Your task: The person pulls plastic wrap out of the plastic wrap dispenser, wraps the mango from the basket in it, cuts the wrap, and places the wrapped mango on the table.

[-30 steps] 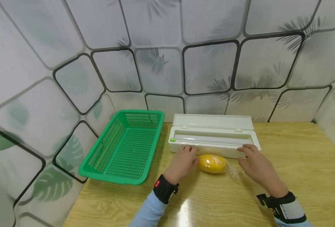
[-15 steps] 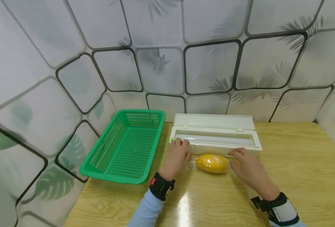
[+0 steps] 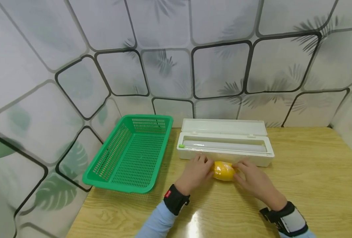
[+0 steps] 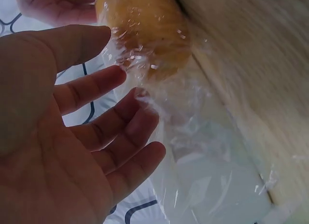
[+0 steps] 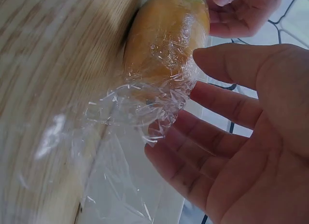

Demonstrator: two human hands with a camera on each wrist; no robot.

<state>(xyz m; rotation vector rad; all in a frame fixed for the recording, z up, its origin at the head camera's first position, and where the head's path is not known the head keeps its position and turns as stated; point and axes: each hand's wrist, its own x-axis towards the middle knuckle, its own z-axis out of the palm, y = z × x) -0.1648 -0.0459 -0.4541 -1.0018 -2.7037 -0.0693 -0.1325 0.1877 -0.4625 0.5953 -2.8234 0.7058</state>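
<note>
A yellow mango (image 3: 223, 171) wrapped in clear film lies on the table, just before the white cling film box (image 3: 225, 156). My left hand (image 3: 195, 173) is at its left end; in the left wrist view the thumb and spread fingers touch the wrinkled film (image 4: 188, 122). At the other end, my right hand (image 3: 257, 181) has its thumb and index fingertip against the wrapped mango (image 5: 166, 35). Loose film (image 5: 113, 171) spreads from the mango across the box's front. Inside the box, whose lid (image 3: 223, 127) is raised, lies a film roll (image 3: 223, 145).
A green plastic basket (image 3: 137, 187) stands on the left of the wooden table (image 3: 316, 172). A patterned wall covering (image 3: 170, 72) rises behind and at the left. The film box carries a small green slider (image 3: 181, 145) at its left end.
My left hand moved left to the film, then back right to the mango. My right hand moved left until it reached the mango's right end. The box and basket stayed put.
</note>
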